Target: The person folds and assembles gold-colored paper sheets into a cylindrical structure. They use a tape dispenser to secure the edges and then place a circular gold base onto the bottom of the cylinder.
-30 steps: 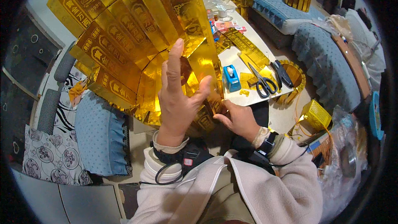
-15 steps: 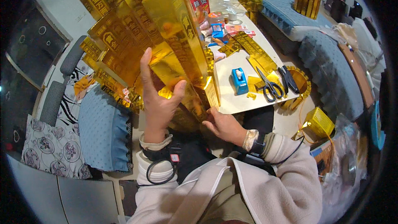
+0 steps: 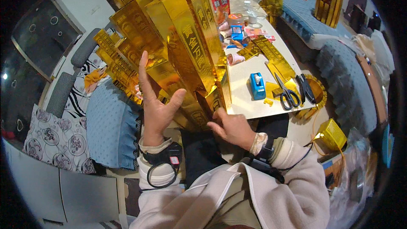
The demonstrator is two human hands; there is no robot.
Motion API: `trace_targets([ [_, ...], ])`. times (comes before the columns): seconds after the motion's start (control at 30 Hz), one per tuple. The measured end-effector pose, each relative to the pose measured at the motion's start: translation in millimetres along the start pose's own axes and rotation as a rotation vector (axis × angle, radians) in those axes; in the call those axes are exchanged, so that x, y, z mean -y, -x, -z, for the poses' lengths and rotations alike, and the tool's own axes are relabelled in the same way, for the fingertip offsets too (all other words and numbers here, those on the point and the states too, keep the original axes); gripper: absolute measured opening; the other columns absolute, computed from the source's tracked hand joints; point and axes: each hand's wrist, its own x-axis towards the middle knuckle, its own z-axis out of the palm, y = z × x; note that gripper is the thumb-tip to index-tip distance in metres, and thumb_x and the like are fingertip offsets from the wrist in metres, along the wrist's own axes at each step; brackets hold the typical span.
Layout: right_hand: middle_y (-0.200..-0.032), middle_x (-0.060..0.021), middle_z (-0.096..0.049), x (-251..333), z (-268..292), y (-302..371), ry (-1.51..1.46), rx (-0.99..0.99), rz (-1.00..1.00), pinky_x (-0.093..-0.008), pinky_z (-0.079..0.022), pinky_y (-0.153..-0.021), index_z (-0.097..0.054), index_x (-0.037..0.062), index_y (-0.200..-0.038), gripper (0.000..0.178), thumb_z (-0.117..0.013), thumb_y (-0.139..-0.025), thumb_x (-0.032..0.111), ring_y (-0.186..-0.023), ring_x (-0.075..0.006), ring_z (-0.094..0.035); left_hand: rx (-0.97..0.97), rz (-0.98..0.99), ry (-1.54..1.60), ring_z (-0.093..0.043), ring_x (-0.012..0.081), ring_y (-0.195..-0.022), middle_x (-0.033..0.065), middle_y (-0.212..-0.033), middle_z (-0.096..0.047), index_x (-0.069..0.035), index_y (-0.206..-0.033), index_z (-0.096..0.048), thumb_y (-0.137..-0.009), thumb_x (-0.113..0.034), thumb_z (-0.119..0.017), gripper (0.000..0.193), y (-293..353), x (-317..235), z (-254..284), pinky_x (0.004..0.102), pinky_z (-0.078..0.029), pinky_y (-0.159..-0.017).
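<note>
A tall structure of shiny gold boxes stands before me, built from long boxes with printed sides and leaning slightly. Against its lower left side rests my left hand, open, its thumb and fingers spread wide beside a gold box face. At the lower right corner, my right hand has its fingers curled in on the edge of a gold box. The exact grip of its fingertips is partly hidden. On the white table to the right are a blue tape dispenser and black-handled scissors.
A black stapler-like tool, gold sheet scraps and a pink cup are on the table. A round gold piece and a yellow-gold box stand lower right. Blue-covered seating lies at left.
The view has shifted, so the table and its items appear farther right. The gold structure has tilted more upright. My left hand's fingers have spread a little; my right hand stays at the lower corner.
</note>
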Motion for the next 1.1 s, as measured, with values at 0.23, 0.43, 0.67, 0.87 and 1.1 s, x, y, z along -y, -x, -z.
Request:
trace_targets([
  [0.23, -0.129, -0.0209, -0.055, 7, 43, -39, 0.065, -0.611, 0.280, -0.0484, -0.044, -0.101, -0.047, 0.0016, -0.135, 0.071, -0.087, -0.083, 0.029, -0.117, -0.0407, -0.053, -0.190, -0.169, -0.217, -0.045, 0.0322, -0.143, 0.0186, -0.153, -0.047, -0.008, -0.164, -0.028, -0.091, -0.034, -0.078, 0.092, -25, -34, 8, 0.0452, -0.028, -0.124],
  [0.43, -0.136, -0.0185, -0.049, 25, 33, -54, 0.046, -0.652, 0.266, -0.0489, -0.035, -0.110, -0.039, 0.0029, -0.145, 0.087, -0.089, -0.079, 0.028, -0.128, -0.0385, -0.046, -0.236, -0.317, -0.597, -0.053, 0.0330, -0.137, 0.0166, -0.144, -0.058, -0.013, -0.162, -0.033, -0.093, -0.039, -0.075, 0.085, -57, -59, -2, 0.0610, -0.015, -0.126],
  [0.67, -0.136, -0.0174, -0.049, 32, 27, -56, 0.054, -0.640, 0.218, -0.0486, -0.032, -0.109, -0.038, 0.0030, -0.145, 0.085, -0.088, -0.080, 0.026, -0.128, -0.0367, -0.045, -0.290, -0.362, -0.781, -0.061, 0.0329, -0.127, 0.0118, -0.135, -0.066, -0.017, -0.160, -0.038, -0.094, -0.048, -0.074, 0.081, -85, -61, -16, 0.0629, -0.007, -0.127],
  [0.87, -0.132, -0.0160, -0.050, 36, 21, -55, -0.024, -0.635, 0.145, -0.0481, -0.033, -0.107, -0.039, 0.0029, -0.143, 0.083, -0.088, -0.080, 0.025, -0.124, -0.0349, -0.047, -0.241, -0.244, -0.721, -0.063, 0.0323, -0.125, 0.0128, -0.135, -0.067, -0.020, -0.159, -0.040, -0.091, -0.043, -0.078, 0.082, -83, -66, -26, 0.0604, -0.019, -0.125],
  [1.1, -0.128, -0.0149, -0.050, 36, 16, -54, -0.037, -0.672, 0.111, -0.0470, -0.035, -0.104, -0.040, 0.0023, -0.143, 0.082, -0.087, -0.080, 0.021, -0.118, -0.0331, -0.048, -0.197, -0.273, -0.465, -0.065, 0.0361, -0.121, 0.0125, -0.125, -0.071, -0.025, -0.154, -0.049, -0.093, -0.036, -0.076, 0.068, -88, -55, -24, 0.0628, -0.015, -0.127],
])
